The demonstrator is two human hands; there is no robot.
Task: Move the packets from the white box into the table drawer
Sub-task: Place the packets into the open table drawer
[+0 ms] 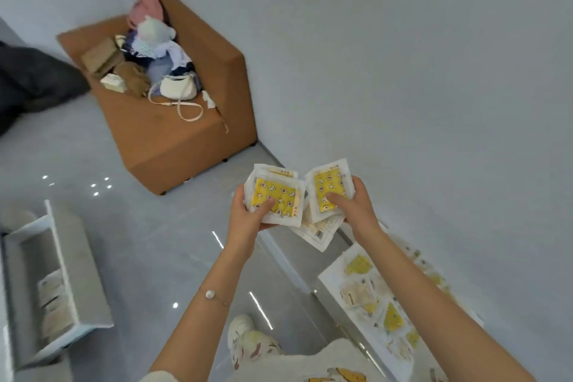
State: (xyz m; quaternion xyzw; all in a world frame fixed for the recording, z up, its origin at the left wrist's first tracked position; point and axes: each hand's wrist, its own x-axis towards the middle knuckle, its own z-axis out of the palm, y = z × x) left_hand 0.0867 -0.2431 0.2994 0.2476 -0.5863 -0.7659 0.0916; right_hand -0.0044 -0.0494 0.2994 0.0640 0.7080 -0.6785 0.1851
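Bright even light, glare spots on glossy floor (102, 186), blurred wide-angle edges

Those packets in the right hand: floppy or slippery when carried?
Probably slippery: the packets in the right hand fan out, lower ones hanging skewed. Likely light and thin: a thumb pins the whole stack.

Home: sofa (173, 133) heaped with clothes (155, 53)

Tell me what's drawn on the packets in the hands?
The packets have yellow squares with little moons and stars, edged in white. Head view shows it best.
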